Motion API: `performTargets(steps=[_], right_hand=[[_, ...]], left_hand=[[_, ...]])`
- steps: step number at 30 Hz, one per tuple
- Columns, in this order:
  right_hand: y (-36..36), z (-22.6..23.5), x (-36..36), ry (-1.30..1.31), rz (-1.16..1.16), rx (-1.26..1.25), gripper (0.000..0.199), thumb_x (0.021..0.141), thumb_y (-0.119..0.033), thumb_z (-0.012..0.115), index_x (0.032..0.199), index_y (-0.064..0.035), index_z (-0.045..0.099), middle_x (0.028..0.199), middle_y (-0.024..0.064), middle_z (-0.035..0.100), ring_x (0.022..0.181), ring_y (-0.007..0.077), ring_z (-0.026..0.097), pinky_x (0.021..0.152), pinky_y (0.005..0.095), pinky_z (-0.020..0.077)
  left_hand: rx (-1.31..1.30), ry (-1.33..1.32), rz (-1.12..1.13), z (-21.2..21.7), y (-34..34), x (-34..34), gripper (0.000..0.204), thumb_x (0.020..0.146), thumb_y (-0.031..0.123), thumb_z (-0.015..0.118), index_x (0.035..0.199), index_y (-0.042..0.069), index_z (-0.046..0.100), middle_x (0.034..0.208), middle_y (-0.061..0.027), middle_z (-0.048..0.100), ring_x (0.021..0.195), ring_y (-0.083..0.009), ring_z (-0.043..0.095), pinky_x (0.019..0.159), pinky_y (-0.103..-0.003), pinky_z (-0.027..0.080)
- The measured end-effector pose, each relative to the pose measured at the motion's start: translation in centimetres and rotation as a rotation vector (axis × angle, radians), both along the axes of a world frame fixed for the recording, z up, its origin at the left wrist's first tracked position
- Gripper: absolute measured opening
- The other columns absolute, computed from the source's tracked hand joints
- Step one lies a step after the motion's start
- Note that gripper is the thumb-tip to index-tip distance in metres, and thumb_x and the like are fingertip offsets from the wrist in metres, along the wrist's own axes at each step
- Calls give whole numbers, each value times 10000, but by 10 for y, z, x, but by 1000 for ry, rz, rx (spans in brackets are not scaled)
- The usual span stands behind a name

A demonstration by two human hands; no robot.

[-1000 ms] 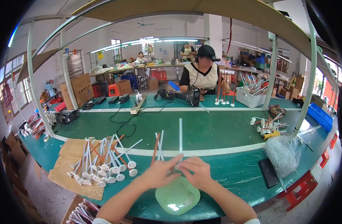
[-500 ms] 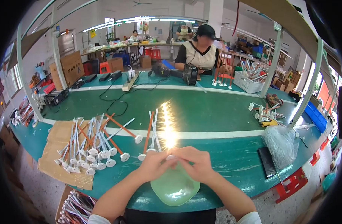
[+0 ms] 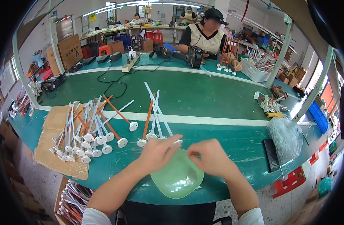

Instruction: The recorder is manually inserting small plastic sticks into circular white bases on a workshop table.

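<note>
My left hand (image 3: 156,153) is closed at the white round base of an LED strip stick (image 3: 159,108); the base shows between thumb and forefinger, and the unlit strip leans up to the left. My right hand (image 3: 213,157) is apart from it, fingers curled and thumb against forefinger; whether anything small is in them is hidden. Below both hands sits a green bowl (image 3: 177,180), its inside shiny. Close by on the left stand similar sticks with white bases, one with an orange-brown strip (image 3: 148,120).
Many more sticks lie on a cardboard sheet (image 3: 80,167) at left, and others fill a box (image 3: 63,195) below. At right are a clear plastic bag (image 3: 284,137) and a black flat object (image 3: 270,154). Across the table a co-worker (image 3: 207,33) handles sticks beside a white basket (image 3: 258,71).
The strip was brightly lit between both hands; now it is dark and tilted left in my left hand. My right hand has moved off to the right. The view has shifted slightly.
</note>
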State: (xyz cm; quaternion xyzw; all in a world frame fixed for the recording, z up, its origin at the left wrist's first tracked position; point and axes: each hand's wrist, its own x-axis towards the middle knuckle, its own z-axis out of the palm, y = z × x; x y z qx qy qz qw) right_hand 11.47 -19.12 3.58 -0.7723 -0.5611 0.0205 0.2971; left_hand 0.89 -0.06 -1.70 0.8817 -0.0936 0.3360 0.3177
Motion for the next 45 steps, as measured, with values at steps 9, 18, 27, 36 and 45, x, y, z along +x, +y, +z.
performTargets(steps=[9,18,27,36,45], right_hand=[[6,-24,-22,-78,11,-330,73,770,-66,711,826,-21,695,738,214,680,743,418,696,705,499,560],[8,-32,-22,-77,11,-293,35,780,-19,654,778,-15,688,729,225,677,715,433,684,686,502,558],[6,-30,-22,35,45,-321,90,809,6,618,878,-22,669,774,219,680,728,431,683,689,509,548],[11,-14,-25,101,-6,405,153,822,20,741,929,-36,647,810,114,673,703,288,689,583,381,536],[19,-19,-32,-358,-173,803,248,718,81,809,895,-35,680,749,58,692,590,171,616,512,269,475]], left_hand=[[20,50,22,-5,-3,-1,308,914,90,735,1212,34,682,797,-147,713,671,-300,697,584,-362,503],[5,63,15,-3,-4,0,308,905,73,736,1204,20,683,800,-144,717,681,-287,705,595,-350,515],[8,54,12,-5,-4,0,301,906,91,735,1195,20,692,831,-145,728,696,-286,714,601,-346,523],[-117,-31,-39,0,-3,-3,491,910,36,688,1391,20,586,890,-142,744,722,-292,726,626,-347,534],[-75,-98,-30,3,-17,-10,670,911,14,697,1520,-11,419,983,-184,717,808,-370,702,712,-404,548]])
